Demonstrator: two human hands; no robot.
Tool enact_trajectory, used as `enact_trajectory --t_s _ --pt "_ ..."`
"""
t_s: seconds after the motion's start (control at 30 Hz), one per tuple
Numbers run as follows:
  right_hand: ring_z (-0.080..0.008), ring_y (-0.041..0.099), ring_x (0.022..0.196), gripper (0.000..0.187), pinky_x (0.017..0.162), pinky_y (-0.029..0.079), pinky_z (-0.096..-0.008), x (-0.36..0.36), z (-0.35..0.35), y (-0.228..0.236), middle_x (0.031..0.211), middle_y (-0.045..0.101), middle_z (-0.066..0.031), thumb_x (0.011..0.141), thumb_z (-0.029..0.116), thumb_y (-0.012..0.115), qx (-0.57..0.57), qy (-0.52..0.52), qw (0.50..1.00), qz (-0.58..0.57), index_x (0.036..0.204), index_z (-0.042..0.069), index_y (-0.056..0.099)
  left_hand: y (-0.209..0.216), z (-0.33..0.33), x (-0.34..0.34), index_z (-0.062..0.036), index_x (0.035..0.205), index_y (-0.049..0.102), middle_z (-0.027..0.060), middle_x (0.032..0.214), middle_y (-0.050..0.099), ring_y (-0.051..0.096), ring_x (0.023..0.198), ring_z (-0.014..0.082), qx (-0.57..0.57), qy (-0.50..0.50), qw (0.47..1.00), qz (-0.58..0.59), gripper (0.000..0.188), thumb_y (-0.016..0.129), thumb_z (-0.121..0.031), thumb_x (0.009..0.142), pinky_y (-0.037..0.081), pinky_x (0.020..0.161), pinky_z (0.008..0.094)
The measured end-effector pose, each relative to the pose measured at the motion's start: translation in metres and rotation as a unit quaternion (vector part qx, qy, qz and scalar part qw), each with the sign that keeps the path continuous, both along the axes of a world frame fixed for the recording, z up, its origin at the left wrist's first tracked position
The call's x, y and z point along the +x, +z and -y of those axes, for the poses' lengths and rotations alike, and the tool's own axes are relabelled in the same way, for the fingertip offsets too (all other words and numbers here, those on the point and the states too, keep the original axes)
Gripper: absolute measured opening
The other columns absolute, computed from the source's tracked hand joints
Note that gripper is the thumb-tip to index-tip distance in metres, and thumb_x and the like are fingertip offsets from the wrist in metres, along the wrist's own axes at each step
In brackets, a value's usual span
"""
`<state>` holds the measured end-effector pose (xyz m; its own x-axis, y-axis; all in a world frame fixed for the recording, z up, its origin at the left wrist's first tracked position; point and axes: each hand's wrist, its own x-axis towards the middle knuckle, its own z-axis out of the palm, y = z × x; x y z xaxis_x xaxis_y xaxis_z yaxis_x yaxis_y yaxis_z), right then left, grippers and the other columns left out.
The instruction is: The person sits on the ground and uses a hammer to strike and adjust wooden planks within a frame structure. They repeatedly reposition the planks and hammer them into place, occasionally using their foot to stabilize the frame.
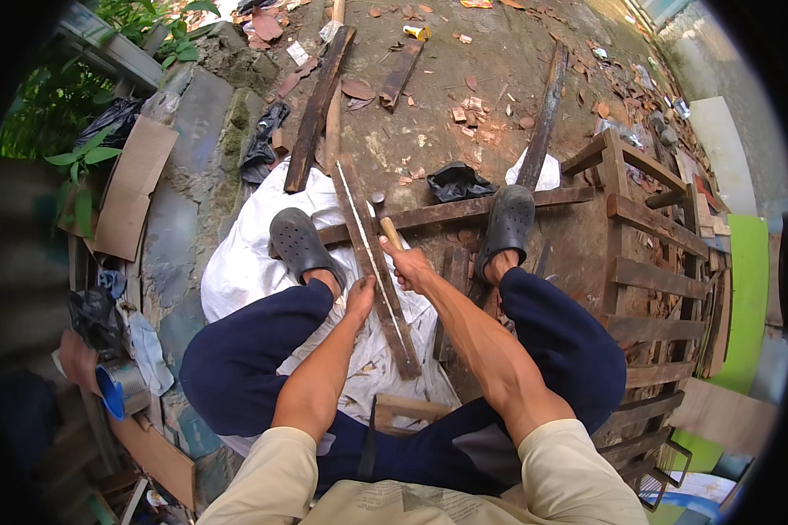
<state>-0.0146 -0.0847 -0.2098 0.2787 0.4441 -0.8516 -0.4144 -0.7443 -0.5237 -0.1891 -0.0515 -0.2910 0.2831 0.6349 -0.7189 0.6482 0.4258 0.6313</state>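
Observation:
A hammer (390,233) with a pale wooden handle is in my right hand (407,266), whose fingers are wrapped round the grip. The hammer's dark head is up beside a brown wooden plank (355,207) with a white line along its length. My left hand (360,295) grips the left edge of this plank, below the hammer; its fingertips are partly hidden. The plank slants between my legs and lies across a dark wooden beam (464,212). My feet, in black clogs (299,241), are on either side, against or over the beam.
White sacking (252,234) lies under the plank. Dark timbers (321,109) and another long one (547,114) stretch ahead. A slatted wooden frame (659,276) stands on the right. Cardboard (136,188) leans on a low wall at left. Black plastic (458,182), leaves and wood chips litter the ground.

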Motion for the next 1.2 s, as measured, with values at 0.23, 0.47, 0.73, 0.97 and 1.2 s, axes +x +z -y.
enact_trajectory --t_s 0.23,0.47,0.73,0.97,1.2 --pt "-0.0119 0.045 0.043 0.041 0.038 0.039 -0.0312 0.020 -0.022 0.002 0.059 0.046 0.0003 0.091 0.044 0.073 0.111 -0.144 0.983 0.028 0.085 0.008 0.055 0.018 0.018 0.007 0.0044 0.131 0.058 0.0201 0.128 0.065 0.062 0.119 0.0325 -0.006 -0.016 1.000 -0.001 0.063 0.065 -0.045 0.092 0.045 0.102 0.0367" --pt "-0.0164 0.048 0.044 0.039 0.040 0.041 -0.0360 0.114 0.001 0.141 0.059 0.050 -0.0041 0.089 0.031 0.075 -0.013 -0.017 0.979 0.204 0.078 -0.001 0.057 -0.005 0.010 0.018 0.0061 0.138 0.050 0.0229 0.133 0.061 0.060 0.122 0.0334 0.001 0.012 1.000 0.023 0.092 0.080 -0.054 0.075 0.045 0.104 0.0384" --pt "-0.0104 0.043 0.049 0.037 0.043 0.035 -0.0288 0.080 0.096 0.286 0.065 0.048 0.0014 0.095 0.035 0.068 -0.039 0.100 0.975 0.194 0.078 0.006 0.055 -0.005 -0.004 0.031 0.0071 0.145 0.032 0.0295 0.134 0.057 0.057 0.126 0.0395 0.033 -0.075 0.986 -0.143 0.110 0.084 -0.050 0.067 0.045 0.106 0.0411" --pt "-0.0138 0.055 0.051 0.039 0.048 0.042 -0.0320 0.042 0.114 0.299 0.062 0.059 -0.0060 0.089 0.032 0.072 -0.005 0.131 0.947 0.294 0.093 -0.006 0.065 0.027 0.021 -0.006 0.0109 0.140 0.034 0.0283 0.122 0.064 0.065 0.113 0.0393 0.092 -0.141 0.965 -0.202 0.112 0.082 -0.055 0.064 0.053 0.095 0.0440" --pt "-0.0288 0.070 0.066 0.051 0.068 0.052 -0.0406 0.048 0.097 0.310 0.070 0.068 -0.0173 0.083 0.039 0.076 0.051 0.189 0.868 0.456 0.097 -0.009 0.069 0.056 0.042 -0.028 0.0128 0.141 0.032 0.0306 0.126 0.061 0.063 0.115 0.0412 0.193 -0.157 0.961 -0.121 0.114 0.080 -0.058 0.066 0.051 0.097 0.0440"
